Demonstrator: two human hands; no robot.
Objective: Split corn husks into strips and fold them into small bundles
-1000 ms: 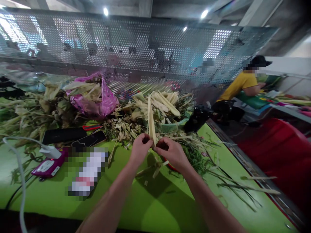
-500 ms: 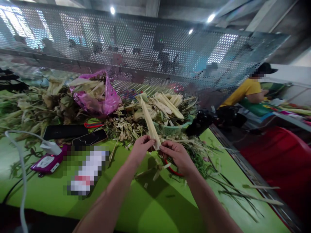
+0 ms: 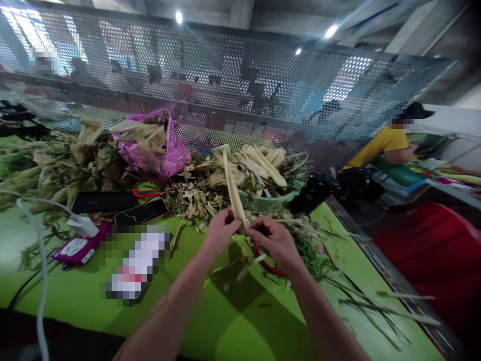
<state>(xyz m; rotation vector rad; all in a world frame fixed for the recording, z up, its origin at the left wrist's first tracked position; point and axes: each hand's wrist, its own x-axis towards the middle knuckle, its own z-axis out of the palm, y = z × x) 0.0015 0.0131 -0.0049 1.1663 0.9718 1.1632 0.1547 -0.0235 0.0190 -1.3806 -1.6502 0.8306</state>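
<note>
A long pale corn husk (image 3: 233, 193) stands tilted up and away from me, its near end between both hands. My left hand (image 3: 223, 228) pinches that end from the left with thumb and fingers. My right hand (image 3: 272, 239) closes on the same end from the right, thumb against fingertips. Under the right hand a red curved handle (image 3: 267, 263) shows on the table; the rest of it is hidden. Small husk scraps (image 3: 246, 271) lie below the hands. Beyond them, more pale husks (image 3: 265, 165) are heaped in a green basket (image 3: 263, 201).
A pink plastic bag (image 3: 175, 155) of dry husks and a leafy pile (image 3: 75, 160) stand at the left. Nearer lie a phone (image 3: 142, 212), a black slab (image 3: 105, 201) and a purple power strip (image 3: 80, 245) with a white cable. A perforated metal screen (image 3: 210, 75) runs behind.
The near end of the husk looks narrower, folded or gathered between my fingers. Both hands stay at nearly the same spot. The whole view has shifted slightly.
</note>
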